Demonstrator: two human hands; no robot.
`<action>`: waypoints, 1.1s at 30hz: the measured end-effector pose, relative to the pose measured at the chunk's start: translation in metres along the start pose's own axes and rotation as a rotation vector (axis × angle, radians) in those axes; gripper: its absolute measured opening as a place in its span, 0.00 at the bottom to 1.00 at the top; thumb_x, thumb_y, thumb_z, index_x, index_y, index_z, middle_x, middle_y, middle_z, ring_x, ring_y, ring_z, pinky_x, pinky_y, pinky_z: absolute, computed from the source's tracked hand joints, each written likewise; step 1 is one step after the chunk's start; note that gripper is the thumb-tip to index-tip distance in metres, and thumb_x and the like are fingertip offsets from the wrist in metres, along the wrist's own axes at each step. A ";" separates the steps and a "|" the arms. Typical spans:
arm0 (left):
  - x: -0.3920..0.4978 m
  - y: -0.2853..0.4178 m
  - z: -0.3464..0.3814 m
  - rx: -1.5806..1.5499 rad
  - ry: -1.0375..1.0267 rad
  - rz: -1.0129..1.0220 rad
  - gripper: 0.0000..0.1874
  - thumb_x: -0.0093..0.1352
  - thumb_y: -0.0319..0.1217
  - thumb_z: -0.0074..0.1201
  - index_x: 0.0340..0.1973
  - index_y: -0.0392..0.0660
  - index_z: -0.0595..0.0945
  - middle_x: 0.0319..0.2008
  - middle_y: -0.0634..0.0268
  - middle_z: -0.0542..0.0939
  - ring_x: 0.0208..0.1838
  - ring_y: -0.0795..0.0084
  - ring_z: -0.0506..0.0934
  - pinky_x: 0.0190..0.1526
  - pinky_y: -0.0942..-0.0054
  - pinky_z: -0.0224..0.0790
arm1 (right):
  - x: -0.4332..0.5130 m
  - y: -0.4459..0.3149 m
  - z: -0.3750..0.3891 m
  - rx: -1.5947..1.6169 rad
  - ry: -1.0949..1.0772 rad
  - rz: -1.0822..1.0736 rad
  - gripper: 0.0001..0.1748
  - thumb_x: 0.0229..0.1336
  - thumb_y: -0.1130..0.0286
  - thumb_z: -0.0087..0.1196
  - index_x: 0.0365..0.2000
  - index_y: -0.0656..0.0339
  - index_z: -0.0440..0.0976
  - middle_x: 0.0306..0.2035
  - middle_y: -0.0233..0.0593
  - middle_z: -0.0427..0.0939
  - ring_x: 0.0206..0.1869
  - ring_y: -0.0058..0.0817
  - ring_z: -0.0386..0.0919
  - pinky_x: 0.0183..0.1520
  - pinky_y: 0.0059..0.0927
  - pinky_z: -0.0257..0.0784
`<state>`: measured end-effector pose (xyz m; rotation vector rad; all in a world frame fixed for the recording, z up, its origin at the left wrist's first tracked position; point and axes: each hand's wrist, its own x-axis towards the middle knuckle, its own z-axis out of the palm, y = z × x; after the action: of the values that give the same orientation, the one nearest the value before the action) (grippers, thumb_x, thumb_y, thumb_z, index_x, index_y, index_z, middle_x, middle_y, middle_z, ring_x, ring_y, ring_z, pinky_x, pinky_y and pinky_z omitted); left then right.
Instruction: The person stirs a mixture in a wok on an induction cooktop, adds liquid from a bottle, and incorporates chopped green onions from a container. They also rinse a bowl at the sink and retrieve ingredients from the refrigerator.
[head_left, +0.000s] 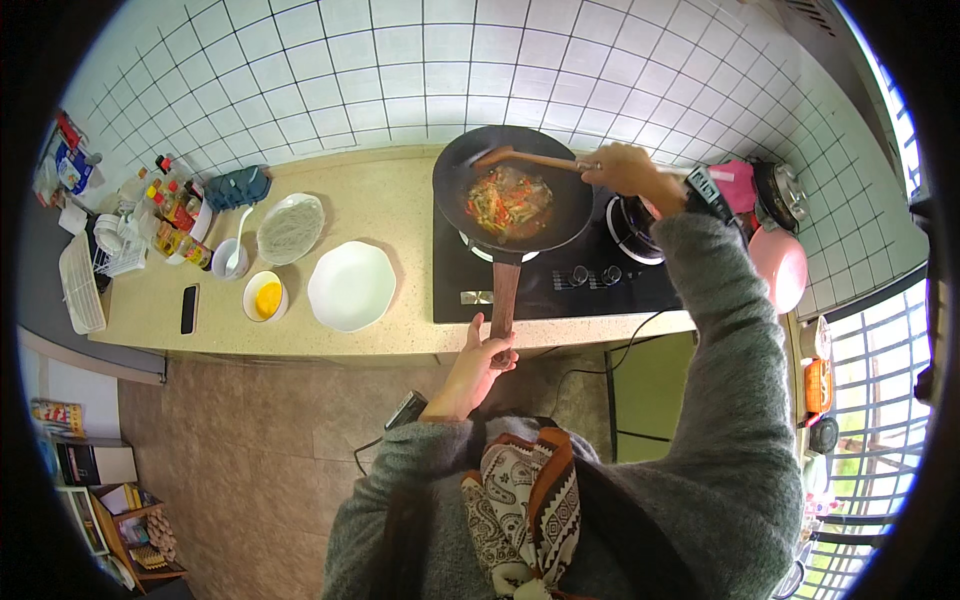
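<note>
A dark wok (457, 202) sits over the left burner of the black gas cooktop (465, 281). Inside it lies a heap of cooked food (510, 201), with red and yellow-green pieces in a little sauce. My left hand (476, 367) is wrapped around the end of the wok's wooden handle (504, 296). In my right hand (624, 172) is a wooden spatula (540, 158). Its blade rests near the wok's far left wall, just beyond the food. My right fingers partly hide the spatula's handle.
Left of the cooktop stand a white plate (351, 286), a dish of translucent noodles (291, 229), a bowl of beaten egg (265, 297) and a bowl with a white spoon (235, 255). A phone (190, 309) lies near sauce bottles (176, 214). A pink basin (780, 266) stands right of the second burner (637, 229).
</note>
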<state>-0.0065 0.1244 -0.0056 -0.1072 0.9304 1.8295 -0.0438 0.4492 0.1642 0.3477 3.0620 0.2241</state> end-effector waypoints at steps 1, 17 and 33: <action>0.000 -0.001 0.000 0.013 -0.005 0.007 0.47 0.63 0.23 0.53 0.67 0.52 0.38 0.40 0.57 0.76 0.34 0.67 0.75 0.40 0.64 0.67 | -0.006 0.001 0.012 0.116 -0.071 0.066 0.19 0.53 0.53 0.49 0.44 0.43 0.78 0.38 0.40 0.80 0.42 0.40 0.78 0.46 0.44 0.72; -0.001 0.002 -0.002 0.009 -0.021 -0.007 0.44 0.65 0.23 0.49 0.67 0.53 0.38 0.43 0.55 0.75 0.35 0.66 0.75 0.42 0.66 0.67 | -0.094 0.019 0.033 0.474 -0.309 0.357 0.19 0.60 0.58 0.39 0.25 0.62 0.73 0.20 0.38 0.78 0.26 0.34 0.79 0.30 0.38 0.74; -0.002 -0.007 0.002 0.108 0.004 0.079 0.45 0.67 0.25 0.46 0.67 0.53 0.31 0.44 0.57 0.74 0.37 0.71 0.74 0.41 0.69 0.67 | 0.010 0.029 -0.098 0.132 -0.788 0.247 0.19 0.54 0.63 0.48 0.45 0.54 0.77 0.13 0.26 0.68 0.13 0.16 0.63 0.14 0.21 0.57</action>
<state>0.0007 0.1255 -0.0074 -0.0075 1.0472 1.8472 -0.0533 0.4659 0.2649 0.6385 2.2566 -0.0941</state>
